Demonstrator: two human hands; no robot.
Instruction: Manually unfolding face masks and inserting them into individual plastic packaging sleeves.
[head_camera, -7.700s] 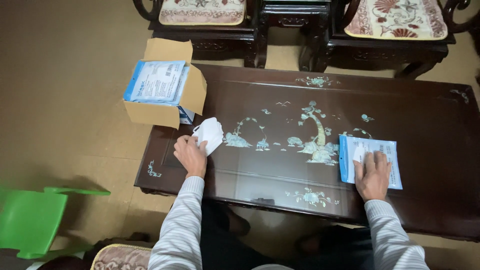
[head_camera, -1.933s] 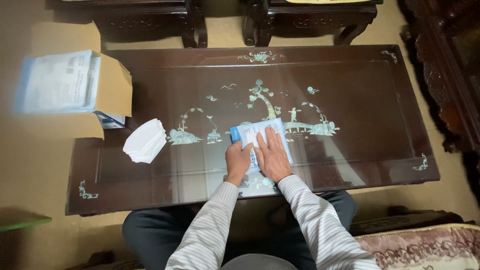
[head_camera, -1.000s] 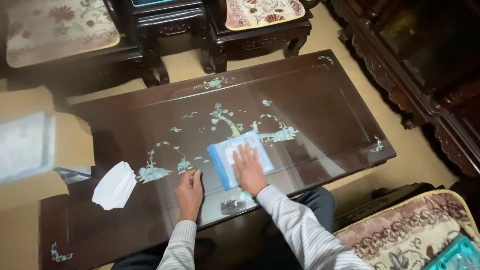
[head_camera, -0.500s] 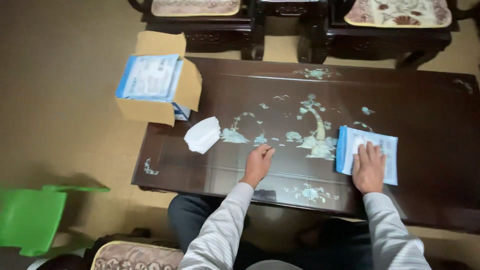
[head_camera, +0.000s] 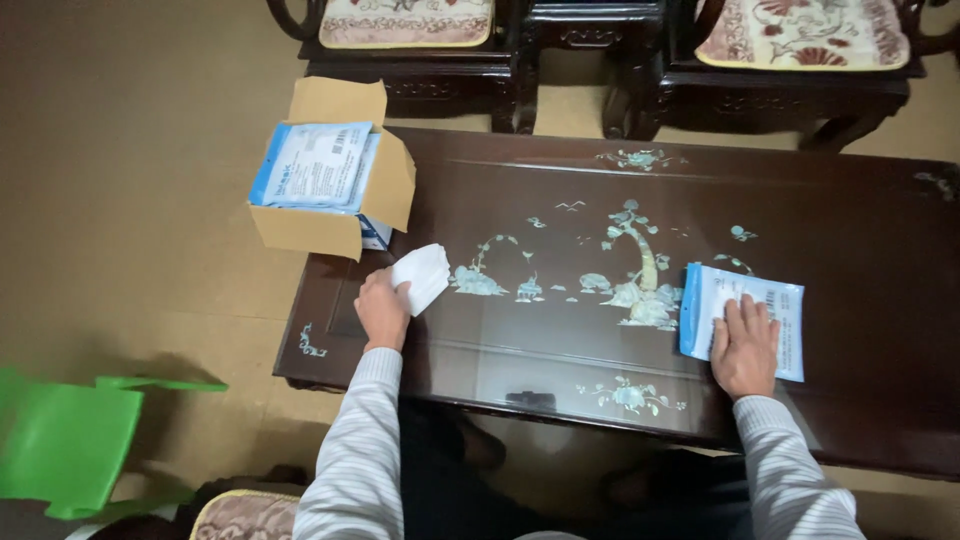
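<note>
Our left hand (head_camera: 383, 308) has moved from mid-table onto the white mask (head_camera: 422, 277), fingers closing on its edge; right hand (head_camera: 744, 345) stays flat, open, pinning the blue packet (head_camera: 742, 315) at the table's (head_camera: 560, 400) right

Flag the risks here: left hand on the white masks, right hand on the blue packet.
1. The cardboard box sits on the table corner and overhangs the edge; a nudge from the left hand could tip it off.
2. The white masks lie loose, so they may scatter.
3. The right hand only presses the blue packet, which may slide on the glossy top.
</note>
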